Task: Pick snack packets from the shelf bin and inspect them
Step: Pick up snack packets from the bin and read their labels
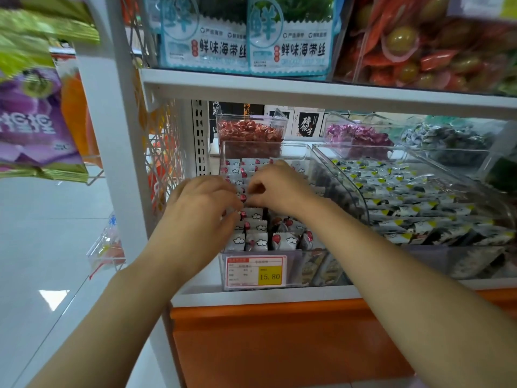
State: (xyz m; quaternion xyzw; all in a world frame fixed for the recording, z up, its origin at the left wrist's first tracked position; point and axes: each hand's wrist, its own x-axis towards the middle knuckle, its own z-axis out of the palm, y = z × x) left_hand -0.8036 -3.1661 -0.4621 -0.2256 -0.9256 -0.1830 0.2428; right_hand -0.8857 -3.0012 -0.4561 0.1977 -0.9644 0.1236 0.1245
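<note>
A clear plastic shelf bin [303, 152] holds rows of small white snack packets [258, 242] printed with a red dot and a cloud. Both my hands are inside the bin above the packets. My left hand [198, 203] has its fingers curled down and pinches packets in the left row. My right hand [279, 189] is beside it, its fingers curled onto packets in the middle row. The fingertips of the two hands nearly meet. The packets under my palms are hidden.
A price tag reading 15.80 [256, 271] sits on the bin's front. To the right lies a clear bin of yellow-and-black packets [414, 203]. Behind are bins of red [249, 133], purple [355, 134] and dark candies. The upper shelf [307, 89] hangs close overhead. Purple bags [36, 119] hang at left.
</note>
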